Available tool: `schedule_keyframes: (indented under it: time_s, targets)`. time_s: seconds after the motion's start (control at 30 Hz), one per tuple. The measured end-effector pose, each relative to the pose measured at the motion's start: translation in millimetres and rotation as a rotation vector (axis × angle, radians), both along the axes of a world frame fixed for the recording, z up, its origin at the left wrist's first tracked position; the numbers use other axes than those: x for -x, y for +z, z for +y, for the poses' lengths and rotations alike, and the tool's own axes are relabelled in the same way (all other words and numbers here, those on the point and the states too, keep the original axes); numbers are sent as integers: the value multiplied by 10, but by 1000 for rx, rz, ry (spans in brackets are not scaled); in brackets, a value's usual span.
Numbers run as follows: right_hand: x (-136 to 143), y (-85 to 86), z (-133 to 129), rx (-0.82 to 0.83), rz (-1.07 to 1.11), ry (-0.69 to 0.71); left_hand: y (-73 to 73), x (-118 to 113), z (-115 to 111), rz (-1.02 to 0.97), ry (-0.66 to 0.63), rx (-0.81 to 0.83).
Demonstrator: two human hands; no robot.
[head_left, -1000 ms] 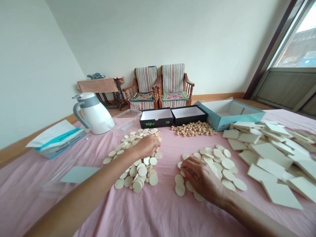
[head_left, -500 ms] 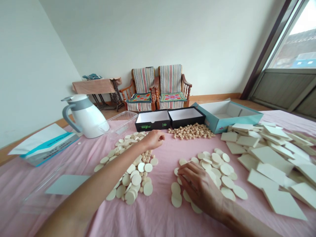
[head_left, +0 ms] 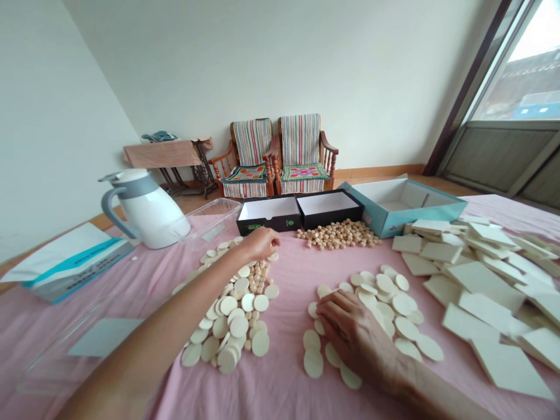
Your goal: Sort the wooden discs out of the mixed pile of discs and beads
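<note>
My left hand (head_left: 261, 244) reaches over the left pile of pale round discs (head_left: 237, 326), its fingers closed. A disc shows just under its fingertips; whether they grip it is hidden. Small wooden beads (head_left: 258, 276) lie mixed in that pile. My right hand (head_left: 345, 324) rests, fingers bent and pressed together, on the left part of the right pile of discs (head_left: 385, 297); whatever is beneath the fingers is hidden. Behind, a heap of small wooden beads (head_left: 339, 234) lies in front of two black boxes (head_left: 269, 223).
Square pale tiles (head_left: 485, 280) are heaped at the right, beside a blue open box (head_left: 420, 220). A white jug (head_left: 153, 216), a clear plastic tray (head_left: 212, 224) and a blue-and-white packet (head_left: 79, 268) stand left. Two chairs (head_left: 301, 154) are beyond the pink cloth (head_left: 293, 326).
My left hand has shifted slightly left, and a disc now shows beneath it. The right hand stays on its pile. The view has moved slightly.
</note>
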State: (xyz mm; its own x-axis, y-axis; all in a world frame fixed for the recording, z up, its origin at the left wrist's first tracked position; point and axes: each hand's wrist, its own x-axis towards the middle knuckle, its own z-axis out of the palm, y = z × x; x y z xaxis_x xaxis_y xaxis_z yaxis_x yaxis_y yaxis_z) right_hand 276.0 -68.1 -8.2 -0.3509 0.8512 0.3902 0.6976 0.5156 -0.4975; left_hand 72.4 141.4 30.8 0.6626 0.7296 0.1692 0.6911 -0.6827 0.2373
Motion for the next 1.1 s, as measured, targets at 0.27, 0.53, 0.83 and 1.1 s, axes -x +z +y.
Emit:
schedule_keyframes:
  time_s: [0.27, 0.53, 0.83, 1.1]
  targets:
    - [14, 18, -6, -1, -7, 0, -132, 78, -71, 74, -21, -16]
    - [-6, 42, -7, 19, -28, 13, 72, -505, 55, -76, -14, -60]
    - [10, 44, -13, 6, -55, 15, 84, 18, -296, 150, 20, -37]
    - [4, 31, -16, -12, -64, 15, -52, 133, -443, 259, 48, -68]
